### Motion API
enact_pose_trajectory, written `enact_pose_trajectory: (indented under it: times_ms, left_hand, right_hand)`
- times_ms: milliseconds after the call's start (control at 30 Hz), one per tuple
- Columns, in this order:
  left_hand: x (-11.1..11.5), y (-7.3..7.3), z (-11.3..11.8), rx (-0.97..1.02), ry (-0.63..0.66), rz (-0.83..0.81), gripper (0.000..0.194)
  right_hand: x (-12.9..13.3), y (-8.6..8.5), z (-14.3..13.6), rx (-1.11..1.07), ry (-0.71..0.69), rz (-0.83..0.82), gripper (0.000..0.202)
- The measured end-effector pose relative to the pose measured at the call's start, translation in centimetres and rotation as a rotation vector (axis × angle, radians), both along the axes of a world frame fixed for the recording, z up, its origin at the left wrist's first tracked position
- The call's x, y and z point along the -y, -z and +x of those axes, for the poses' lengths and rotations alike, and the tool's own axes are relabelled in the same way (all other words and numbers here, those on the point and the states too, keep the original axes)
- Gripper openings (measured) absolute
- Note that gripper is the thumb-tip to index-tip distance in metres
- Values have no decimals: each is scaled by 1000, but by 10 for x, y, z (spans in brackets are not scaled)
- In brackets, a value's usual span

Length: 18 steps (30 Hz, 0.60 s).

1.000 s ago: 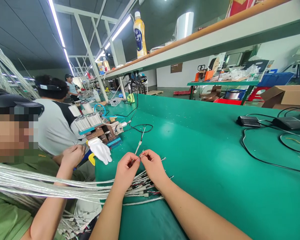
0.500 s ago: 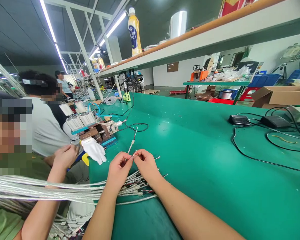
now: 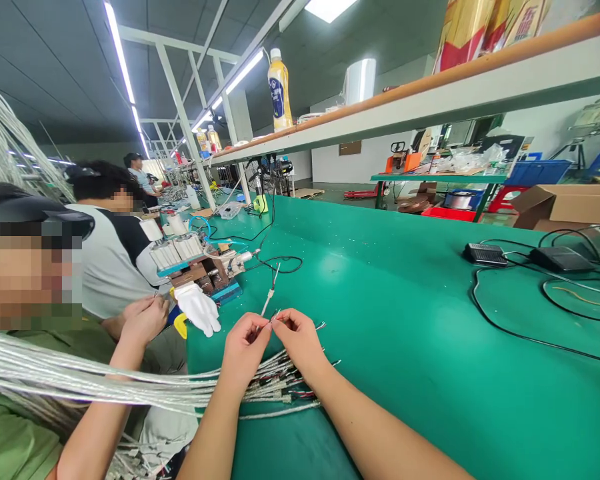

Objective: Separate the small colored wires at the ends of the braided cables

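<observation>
My left hand [image 3: 249, 339] and my right hand [image 3: 296, 335] meet fingertip to fingertip above the green table [image 3: 410, 347]. Both are closed in a pinch on the thin wires at a cable's end; the exact grip points are too small to make out. Beyond my left fingers a single braided cable [image 3: 267, 301] sticks up, with dark and light wire ends at its tip. Under my hands and wrists lies a bundle of silvery braided cables [image 3: 180, 387], their stripped ends showing red, black and white wires [image 3: 300, 393].
A bench press [image 3: 195, 260] with a white glove [image 3: 199, 308] on it stands to the left. Beside me a co-worker's hand [image 3: 147, 320] holds something thin. Black foot pedals [image 3: 485, 255] and looping cords lie at the right. An overhead shelf [image 3: 380, 110] carries a yellow bottle [image 3: 279, 93].
The view has tilted up slightly, so everything sits lower and a little to the right. My hands stay together in nearly the same pinch on the wires.
</observation>
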<state>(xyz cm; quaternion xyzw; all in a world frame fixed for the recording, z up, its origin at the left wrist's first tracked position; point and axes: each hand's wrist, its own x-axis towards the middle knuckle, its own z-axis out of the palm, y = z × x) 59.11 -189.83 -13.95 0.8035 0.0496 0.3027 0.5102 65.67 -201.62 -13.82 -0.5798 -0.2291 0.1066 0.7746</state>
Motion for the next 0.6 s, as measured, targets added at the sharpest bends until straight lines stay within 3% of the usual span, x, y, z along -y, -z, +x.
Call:
enact_pose_trajectory:
  times_ms: [600]
  left_hand:
    - [-2, 3, 1, 7, 18, 16, 23]
  right_hand:
    - [-2, 1, 3, -23, -35, 29, 16]
